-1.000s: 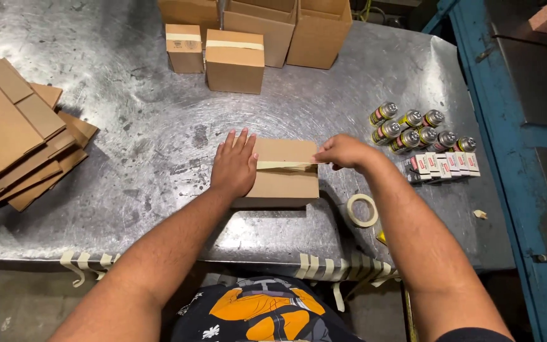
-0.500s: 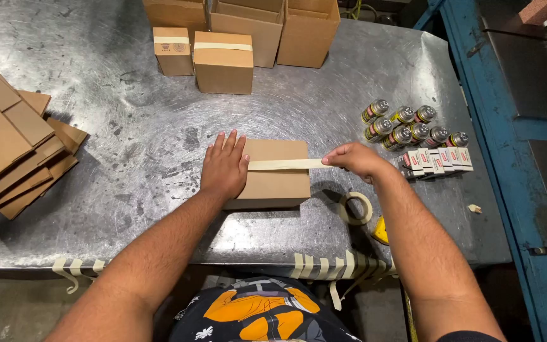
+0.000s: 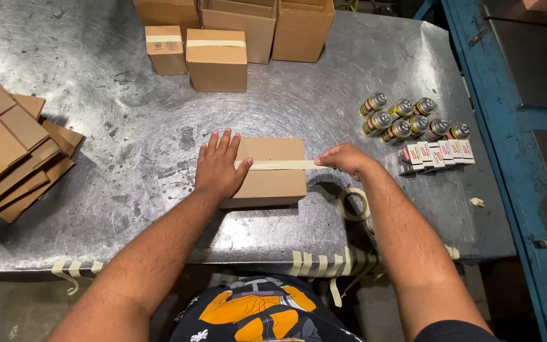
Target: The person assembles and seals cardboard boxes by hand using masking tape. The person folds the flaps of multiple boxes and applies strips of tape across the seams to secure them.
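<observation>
On the shiny metal table [image 3: 128, 126], a small brown box [image 3: 273, 180] sits right in the middle. Its flaps are shut, and a strip of pale tape [image 3: 283, 164] runs across the top.

The left hand [image 3: 218, 168] lies flat and open on the left side of the box, with its fingers spread. It looks like it presses the box down so the box does not slide, and its thumb sits on the end of the tape. The right hand [image 3: 346, 158] pinches the other end of the tape just past the right edge of the box, so the strip is straight and tight.

A tape roll [image 3: 354, 204] lies just behind the right arm, partly hidden by it. More taped boxes [image 3: 216, 60] stand at the far edge, cut off at the top. Flat cardboard [image 3: 7, 145] is piled on the left. Small cans [image 3: 406, 123] and little cartons [image 3: 435, 155] sit on the right, too small to make out well. Short tape strips [image 3: 324, 263] hang from the near edge of the table.
</observation>
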